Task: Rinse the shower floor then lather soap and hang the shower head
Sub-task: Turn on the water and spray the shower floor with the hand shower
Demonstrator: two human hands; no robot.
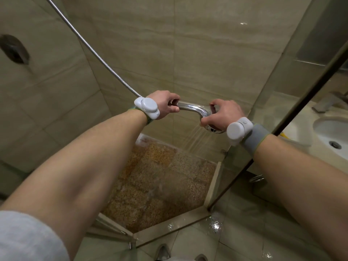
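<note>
**A:** Where is your one view looking from?

**B:** From your head, wide-angle, tipped forward and steeply down. You look along both forearms to your left hand (pixel 165 107) and right hand (pixel 225 114), at arm's length mid-frame on the shower head (pixel 195 108).

**A:** And past them?

**B:** The shower floor (pixel 160 185) lies well below. The tiled wall (pixel 188 44) faces you. The glass panel (pixel 278 95) and sink (pixel 327 129) bend along your right edge, and your shoes (pixel 162 252) show at the near bottom edge.
</note>
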